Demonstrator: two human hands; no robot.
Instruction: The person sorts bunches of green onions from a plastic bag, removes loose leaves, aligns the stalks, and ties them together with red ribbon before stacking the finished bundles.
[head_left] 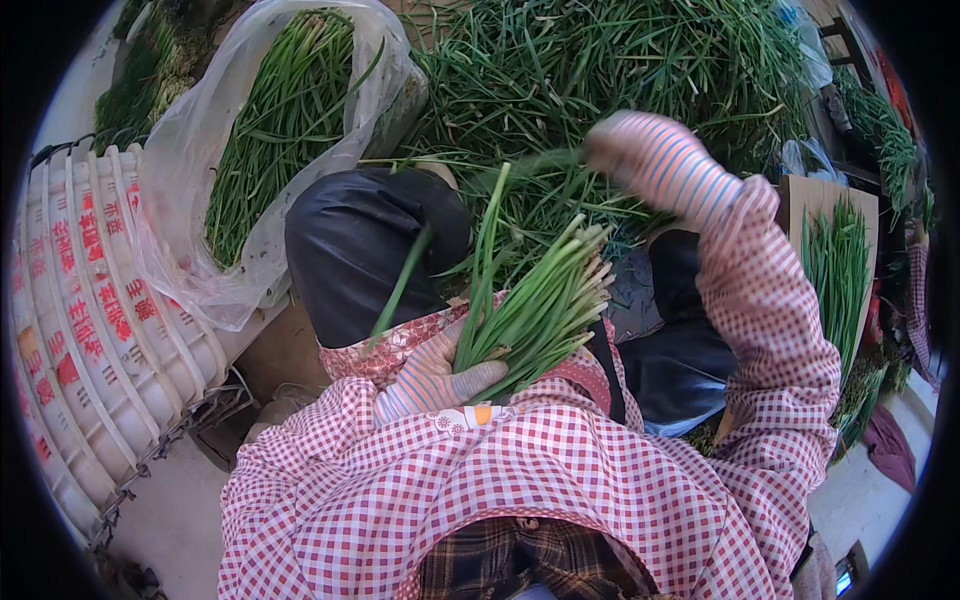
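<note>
My left hand [435, 382], in a striped knit glove, is closed around a bunch of garlic chives [535, 305] above my lap. The pale stem ends point to the upper right, and a few longer leaves stick up. My right hand [645, 160], gloved alike, is raised over the near edge of a large heap of loose garlic chives [600, 70]. Motion smears its fingers, and a blurred green streak lies beside them; whether they grip it I cannot tell. One blurred leaf [402, 285] shows left of the bunch, over my knee.
At the upper left, a clear plastic bag [375, 105] holds more chives. A white ribbed plastic basket [110, 310] with red markings stands at the left. Another chive bundle [838, 270] lies on cardboard [800, 200] at the right. My dark-covered knees [365, 240] flank the heap's near edge.
</note>
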